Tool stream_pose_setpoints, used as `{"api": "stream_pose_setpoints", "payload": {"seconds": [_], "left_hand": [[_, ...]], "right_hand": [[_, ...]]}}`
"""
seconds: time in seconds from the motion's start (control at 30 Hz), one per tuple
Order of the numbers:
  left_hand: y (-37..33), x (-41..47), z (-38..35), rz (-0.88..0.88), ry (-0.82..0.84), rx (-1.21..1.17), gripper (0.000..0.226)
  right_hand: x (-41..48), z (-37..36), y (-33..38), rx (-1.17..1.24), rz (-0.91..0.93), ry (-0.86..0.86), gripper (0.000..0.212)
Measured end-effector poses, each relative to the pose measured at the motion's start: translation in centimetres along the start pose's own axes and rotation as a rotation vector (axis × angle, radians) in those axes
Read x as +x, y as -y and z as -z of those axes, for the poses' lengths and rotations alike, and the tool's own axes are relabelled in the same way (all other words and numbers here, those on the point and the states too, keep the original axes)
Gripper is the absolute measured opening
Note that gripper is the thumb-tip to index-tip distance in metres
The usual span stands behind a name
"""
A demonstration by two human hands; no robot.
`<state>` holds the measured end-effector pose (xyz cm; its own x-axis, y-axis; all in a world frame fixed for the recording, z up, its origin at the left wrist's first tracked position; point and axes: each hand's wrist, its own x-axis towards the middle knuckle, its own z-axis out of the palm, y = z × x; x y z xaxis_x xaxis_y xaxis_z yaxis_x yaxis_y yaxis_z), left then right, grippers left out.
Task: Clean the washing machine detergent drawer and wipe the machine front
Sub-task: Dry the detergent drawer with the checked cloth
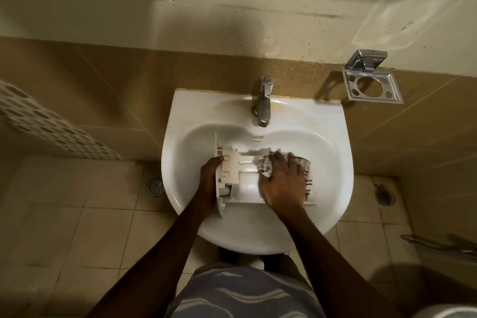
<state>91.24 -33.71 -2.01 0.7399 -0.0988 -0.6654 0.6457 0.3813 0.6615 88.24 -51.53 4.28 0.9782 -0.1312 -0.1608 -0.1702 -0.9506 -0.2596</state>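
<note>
Left hand is gripping the drawer at its 9 o'clock end in the sink; right hand is pressing a cloth into it, fingers curled.

We see a white detergent drawer lying in the basin of a white sink, below a metal tap. The left hand grips the drawer's front panel end. The right hand presses what looks like a crumpled patterned cloth into the drawer. A metal toothbrush holder is fixed to the wall.
</note>
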Motion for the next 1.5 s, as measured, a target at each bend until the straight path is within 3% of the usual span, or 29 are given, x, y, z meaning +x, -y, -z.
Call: {"api": "stream_pose_setpoints", "payload": {"seconds": [0.1, 0.2, 0.3, 0.4, 0.5, 0.6, 0.67, 0.77, 0.87, 0.97, 1.07, 1.17, 1.3, 1.4, 1.5], "left_hand": [[-0.1, 0.0, -0.1, -0.015, -0.001, -0.013, 0.089], [-0.5, -0.1, -0.1, -0.032, -0.02, -0.004, 0.089], [-0.9, -0.3, -0.1, -0.02, -0.008, 0.028, 0.084], [-1.4, -0.2, -0.2, 0.061, 0.045, 0.021, 0.091], [-1.8, 0.0, -0.6, 0.078, 0.052, 0.022, 0.077], [-1.5, -0.2, -0.9, 0.055, 0.019, -0.038, 0.08], [-1.3, 0.0, -0.7, 0.06, 0.002, -0.055, 0.082], [-1.2, -0.2, -0.6, 0.059, 0.025, -0.048, 0.08], [-1.2, -0.2, -0.6, 0.047, 0.015, -0.041, 0.082], [-1.0, -0.2, -0.7, 0.028, -0.03, -0.023, 0.079], [-1.1, -0.2, -0.7, 0.006, -0.015, -0.008, 0.054], [-1.1, -0.1, -0.6, 0.004, -0.009, -0.024, 0.061], [-1.1, 0.1, -0.6, 0.024, 0.065, -0.022, 0.078], [-0.8, 0.6, -0.4, 0.031, 0.032, -0.034, 0.083], [-0.9, 0.6, -0.6, 0.073, 0.045, -0.055, 0.072]], "right_hand": [[-1.0, -0.3, 1.8, 0.054, 0.21, 0.084, 0.062], [-2.5, 0.5, -1.1, 0.053, 0.314, 0.103, 0.062], [-1.6, 1.3, -4.8, 0.072, 0.127, 0.043, 0.063], [1.0, 1.0, -3.8, -0.012, -0.026, 0.047, 0.063], [2.0, 0.0, 0.6, -0.074, 0.032, 0.139, 0.067], [1.4, 0.1, 2.4, 0.025, 0.235, 0.191, 0.06], [1.5, 1.2, 1.1, 0.059, 0.277, 0.155, 0.05], [2.3, 2.6, -2.7, -0.001, 0.14, 0.062, 0.038], [2.2, 2.7, -3.3, -0.057, 0.009, 0.014, 0.041], [1.6, 1.0, 0.3, -0.1, 0.058, 0.093, 0.057], [0.8, 0.4, 2.5, 0.034, 0.156, 0.157, 0.054], [1.0, 1.1, -0.8, 0.06, 0.143, 0.101, 0.05], [2.3, 1.3, -4.7, -0.023, -0.042, 0.029, 0.057], [3.7, 0.9, -2.0, -0.207, -0.02, 0.123, 0.057], [5.4, 0.5, 1.5, -0.168, 0.038, 0.286, 0.057]]}}
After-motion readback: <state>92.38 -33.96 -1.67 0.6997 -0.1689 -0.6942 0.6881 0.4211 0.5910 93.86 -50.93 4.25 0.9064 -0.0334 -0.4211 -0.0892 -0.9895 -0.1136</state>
